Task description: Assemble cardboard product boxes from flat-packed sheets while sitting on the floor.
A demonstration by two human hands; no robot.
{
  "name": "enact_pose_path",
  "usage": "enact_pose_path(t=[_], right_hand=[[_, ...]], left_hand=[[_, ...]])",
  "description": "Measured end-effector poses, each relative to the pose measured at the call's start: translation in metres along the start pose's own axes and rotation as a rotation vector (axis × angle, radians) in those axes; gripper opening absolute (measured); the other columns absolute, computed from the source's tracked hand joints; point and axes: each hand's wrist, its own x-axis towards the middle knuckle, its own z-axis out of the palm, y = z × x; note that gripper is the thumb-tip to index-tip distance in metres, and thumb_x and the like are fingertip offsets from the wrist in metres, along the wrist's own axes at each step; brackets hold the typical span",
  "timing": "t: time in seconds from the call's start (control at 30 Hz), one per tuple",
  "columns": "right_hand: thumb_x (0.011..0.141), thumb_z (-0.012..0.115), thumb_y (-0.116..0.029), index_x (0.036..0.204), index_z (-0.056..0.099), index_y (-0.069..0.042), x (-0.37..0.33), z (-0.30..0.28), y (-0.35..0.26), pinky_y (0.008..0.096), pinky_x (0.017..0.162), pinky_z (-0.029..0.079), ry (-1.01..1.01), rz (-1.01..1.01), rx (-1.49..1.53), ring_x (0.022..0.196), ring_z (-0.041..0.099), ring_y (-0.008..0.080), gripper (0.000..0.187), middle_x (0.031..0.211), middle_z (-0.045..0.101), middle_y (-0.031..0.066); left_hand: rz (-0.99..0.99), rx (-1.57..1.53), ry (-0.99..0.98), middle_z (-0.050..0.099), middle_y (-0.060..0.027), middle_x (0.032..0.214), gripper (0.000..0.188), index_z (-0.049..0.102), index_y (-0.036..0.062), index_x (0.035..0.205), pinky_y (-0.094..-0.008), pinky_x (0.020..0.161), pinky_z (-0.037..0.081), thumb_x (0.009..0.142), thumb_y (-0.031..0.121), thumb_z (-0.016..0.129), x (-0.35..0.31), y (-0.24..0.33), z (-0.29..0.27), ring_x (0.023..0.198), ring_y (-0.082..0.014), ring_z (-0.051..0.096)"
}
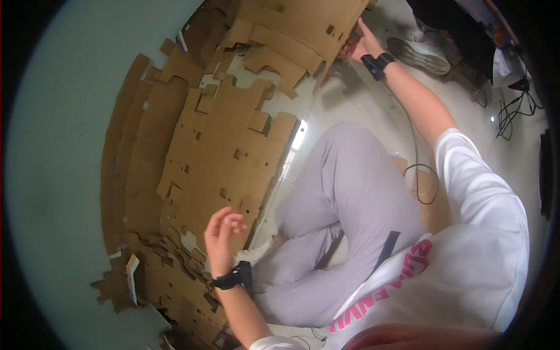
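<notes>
At the upper middle, my right hand (363, 46) grips the edge of a large brown cardboard sheet (306, 20), its thumb pointing up along the edge. Some of its fingers are hidden behind the board. My left hand (224, 234) is raised at the lower middle, its fingers loosely bent with nothing in them. Behind it, a stack of flat die-cut cardboard pieces (219, 154) with small slots and holes lies on the floor. The hand appears above the stack's near end; whether it touches cannot be made out.
More cardboard panels (143, 157) lean along the pale wall (58, 146), and cut pieces (181, 286) are heaped at lower left. My bent legs (350, 192) are beside the stack. A shoe (421, 55) and tangled black cables (513, 111) are at upper right.
</notes>
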Motion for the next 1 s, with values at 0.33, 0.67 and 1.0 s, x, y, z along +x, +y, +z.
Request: enact_pose_path(t=[0.33,0.67,1.0], right_hand=[[0.095,0.066,-0.019,0.127,0.056,0.0,0.099,-0.071,0.068,0.0428,0.084,0.059,0.385,-0.069,-0.437,0.104,0.069,0.0279,0.04,0.119,0.066,0.0134],[0.09,0.07,-0.011,0.121,0.062,0.002,0.06,-0.034,0.019,0.0388,0.081,0.058,0.15,-0.349,-0.714,0.101,0.069,0.0218,0.034,0.112,0.07,0.011],[0.097,0.066,-0.018,0.143,0.041,0.0,0.141,-0.043,-0.015,0.0443,0.079,0.059,0.434,-0.137,-0.677,0.107,0.068,0.0289,0.055,0.126,0.063,0.0153]], left_hand=[[-0.082,0.004,0.112,0.069,-0.0103,0.101,0.025,0.059,-0.0026,0.122,-0.0298,0.081,0.052,0.103,0.014,0.056,0.018,-0.054,-0.005,0.084,-0.0163,0.065],[-0.094,0.082,0.004,0.07,-0.0096,0.102,0.025,0.06,-0.002,0.123,-0.028,0.081,0.052,0.104,0.013,0.056,0.017,-0.053,0.009,0.087,-0.0139,0.065],[-0.108,0.117,0.013,0.07,-0.0097,0.103,0.026,0.06,-0.0031,0.124,-0.0287,0.083,0.051,0.103,0.013,0.057,0.02,-0.06,0.011,0.089,-0.0137,0.065]])
